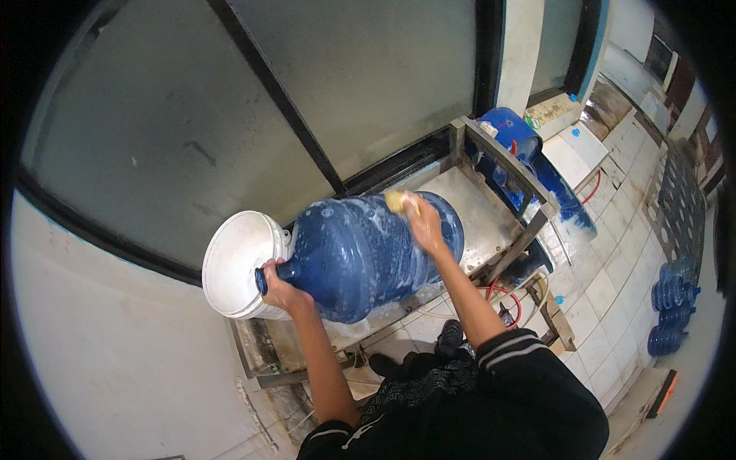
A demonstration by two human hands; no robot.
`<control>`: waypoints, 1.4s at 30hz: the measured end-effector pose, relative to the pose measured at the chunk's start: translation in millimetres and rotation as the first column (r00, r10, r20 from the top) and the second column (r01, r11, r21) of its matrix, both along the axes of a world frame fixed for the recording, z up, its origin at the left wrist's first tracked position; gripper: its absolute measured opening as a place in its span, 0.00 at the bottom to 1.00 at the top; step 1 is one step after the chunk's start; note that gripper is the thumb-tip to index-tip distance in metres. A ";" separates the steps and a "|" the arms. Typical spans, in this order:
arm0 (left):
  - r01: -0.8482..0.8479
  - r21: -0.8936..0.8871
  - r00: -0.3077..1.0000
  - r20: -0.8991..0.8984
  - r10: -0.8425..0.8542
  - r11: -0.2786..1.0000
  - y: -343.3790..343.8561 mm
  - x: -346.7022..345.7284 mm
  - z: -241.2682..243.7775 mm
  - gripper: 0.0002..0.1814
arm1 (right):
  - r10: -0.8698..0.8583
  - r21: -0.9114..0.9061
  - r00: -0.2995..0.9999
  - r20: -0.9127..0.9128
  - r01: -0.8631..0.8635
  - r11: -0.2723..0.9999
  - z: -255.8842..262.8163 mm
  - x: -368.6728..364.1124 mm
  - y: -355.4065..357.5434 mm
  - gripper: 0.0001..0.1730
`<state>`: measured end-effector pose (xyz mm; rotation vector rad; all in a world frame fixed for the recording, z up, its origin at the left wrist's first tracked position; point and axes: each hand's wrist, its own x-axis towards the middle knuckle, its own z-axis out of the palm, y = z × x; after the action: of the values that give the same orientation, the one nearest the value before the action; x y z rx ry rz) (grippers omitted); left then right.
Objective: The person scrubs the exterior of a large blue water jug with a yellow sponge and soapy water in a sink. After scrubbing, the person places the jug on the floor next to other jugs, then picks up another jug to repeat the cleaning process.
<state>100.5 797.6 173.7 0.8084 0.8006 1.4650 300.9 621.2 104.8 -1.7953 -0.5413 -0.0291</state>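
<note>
A large blue plastic water jug (351, 253) lies on its side on a metal-framed bench, its neck towards the left. White suds streak its ribbed body. My left hand (282, 290) is closed around the neck, near the mouth. My right hand (424, 224) holds a yellowish sponge (395, 202) against the upper side of the jug, towards its base; this hand is slightly blurred. Just beyond the neck is a white plastic bucket (233, 267), its open mouth tilted towards me.
The metal bench (489, 224) has a raised rail at its right end. Blue plastic containers (513, 131) and a red hose (520, 307) lie beyond it. Frosted window panes (368, 75) border the far side. More blue jugs (670, 310) stand at the far right on the tiled floor.
</note>
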 end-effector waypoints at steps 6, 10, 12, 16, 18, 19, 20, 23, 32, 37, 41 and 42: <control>-0.185 -0.138 0.981 -0.084 0.175 0.973 -18.3 -31.2 -12.5 0.09 | -0.157 0.117 0.959 0.236 0.133 0.984 -64.4 -103.8 -38.3 0.32; -0.064 -0.196 0.995 0.058 0.077 0.979 -30.0 -65.8 -21.8 0.10 | -0.040 0.017 0.977 0.209 0.038 0.999 -53.6 -80.4 -31.7 0.33; -0.040 -0.187 0.997 0.059 0.052 0.982 -21.5 -88.1 -42.0 0.09 | 0.057 -0.127 0.972 0.230 -0.028 0.992 -34.1 -39.6 -13.5 0.30; 0.008 -0.039 0.967 0.254 0.002 0.999 -33.7 -101.0 -63.3 0.07 | 0.246 -0.458 0.967 0.065 -0.190 0.868 -6.7 26.8 27.0 0.24; -0.077 -0.083 0.959 0.267 0.096 0.994 -41.8 -100.9 -70.9 0.06 | 0.276 -0.634 0.957 -0.085 -0.266 0.726 -5.3 42.3 40.9 0.22; -0.123 -0.097 0.951 0.274 0.145 0.988 -43.1 -101.8 -71.0 0.06 | 0.284 -0.534 0.955 0.087 -0.196 0.823 -10.1 33.7 37.5 0.22; -0.206 -0.169 0.949 0.206 0.239 0.964 -44.5 -103.8 -69.0 0.07 | 0.258 -0.408 0.932 0.255 -0.138 0.902 -19.8 16.1 22.8 0.22; -0.330 -0.287 0.914 0.143 0.380 0.900 -29.7 -120.7 -93.8 0.06 | 0.069 -0.243 0.901 0.429 0.042 0.969 -48.1 -26.5 -32.8 0.23; -0.104 -0.171 0.951 0.271 0.148 0.980 -32.2 -175.0 -145.9 0.07 | 0.252 -0.136 0.929 -0.271 -0.296 0.945 -55.2 22.7 -19.8 0.28; -0.040 -0.202 0.934 0.341 0.109 0.979 -14.0 -176.9 -162.0 0.10 | 0.593 0.125 0.604 -0.533 -0.637 0.761 -61.7 85.7 38.1 0.30; -0.049 -0.250 0.932 0.338 0.134 0.967 6.0 -186.4 -182.7 0.11 | 0.500 0.392 0.166 -0.850 -0.435 0.811 -105.0 62.8 10.4 0.30; -0.064 -0.266 0.932 0.328 0.153 0.962 5.3 -190.2 -185.8 0.11 | 0.476 0.385 0.156 -0.865 -0.399 0.832 -113.3 46.5 -12.6 0.30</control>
<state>-89.8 802.9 -12.2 0.3038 0.7496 1.5129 347.4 608.6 -8.5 -1.1687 -0.1246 1.3886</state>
